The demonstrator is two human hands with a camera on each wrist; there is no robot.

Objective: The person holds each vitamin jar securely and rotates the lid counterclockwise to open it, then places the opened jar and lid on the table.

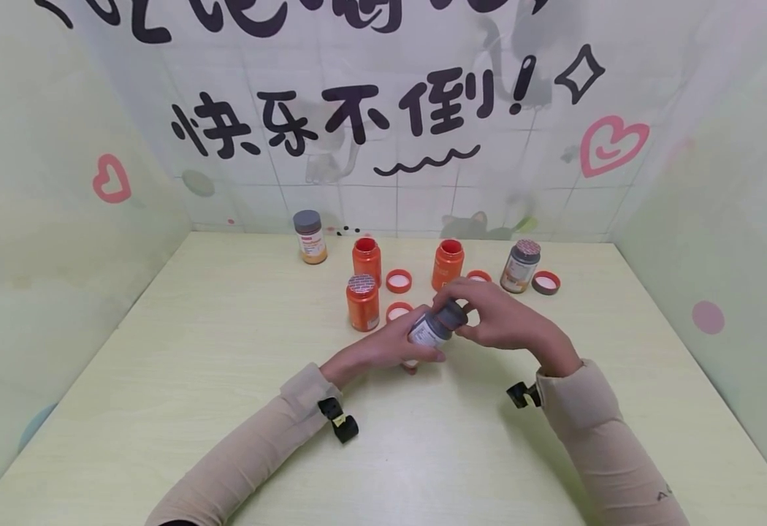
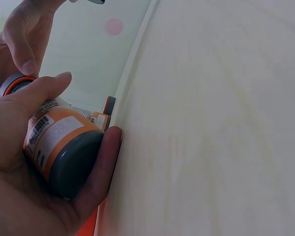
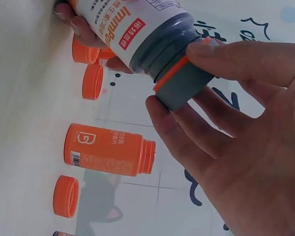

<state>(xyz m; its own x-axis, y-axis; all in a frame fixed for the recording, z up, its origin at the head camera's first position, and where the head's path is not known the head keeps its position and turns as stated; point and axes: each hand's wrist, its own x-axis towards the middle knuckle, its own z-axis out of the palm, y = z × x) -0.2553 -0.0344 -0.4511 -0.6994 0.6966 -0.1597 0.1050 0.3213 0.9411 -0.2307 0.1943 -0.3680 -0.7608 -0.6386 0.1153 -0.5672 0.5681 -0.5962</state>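
My left hand (image 1: 399,342) grips a grey pill bottle (image 1: 426,333) with a white-and-orange label, tilted above the table. In the left wrist view its dark base (image 2: 76,164) points toward the camera, with the fingers and thumb round its body. My right hand (image 1: 505,314) pinches the grey screw cap (image 3: 187,81) between thumb and fingers. Neck threads show beside the cap's orange edge in the right wrist view, and the cap sits at the bottle's mouth. A round lid (image 1: 410,364) lies partly hidden below the left hand.
Behind the hands stand two uncapped orange bottles (image 1: 448,269), a foil-sealed orange bottle (image 1: 363,310) and a foil-sealed grey bottle (image 1: 519,272). A capped grey bottle (image 1: 310,239) is at back left. Several loose lids (image 1: 399,281) lie among them. A printed backdrop (image 1: 397,201) rises behind.
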